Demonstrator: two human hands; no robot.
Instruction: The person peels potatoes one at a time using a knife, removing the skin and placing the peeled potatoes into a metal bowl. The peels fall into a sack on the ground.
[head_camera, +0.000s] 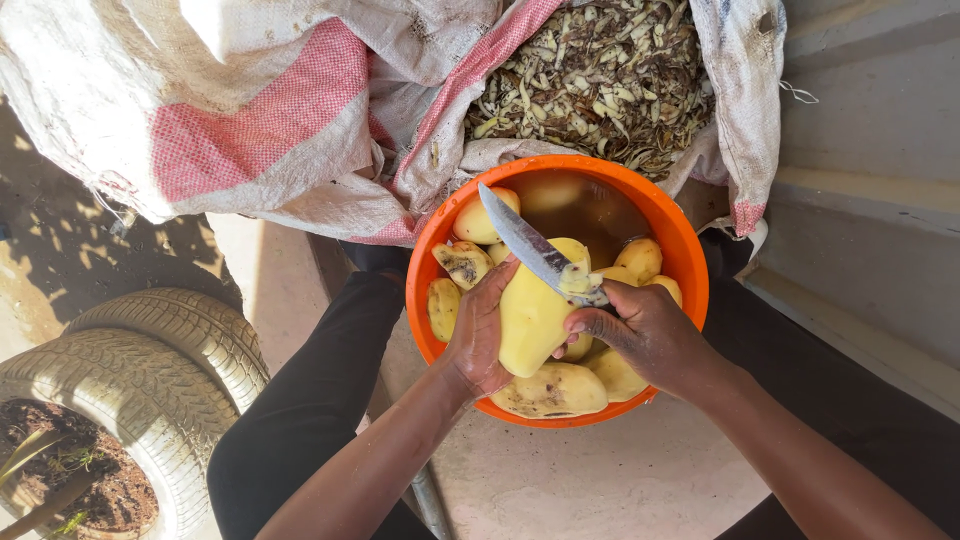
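Observation:
My left hand (478, 330) grips a large peeled yellow potato (532, 318) from its left side, over an orange bucket (680, 235). My right hand (640, 330) holds a knife (530, 245) by its handle, the long blade pointing up and left across the potato's top. A bit of peel clings to the blade near my thumb. Several more peeled potatoes (550, 392) lie in murky water inside the bucket, some with dark spots.
A white and red woven sack (250, 130) lies open behind the bucket, holding a heap of potato peelings (600, 75). A painted tyre planter (150, 390) with soil stands at the left. My legs in black trousers flank the bucket on a concrete floor.

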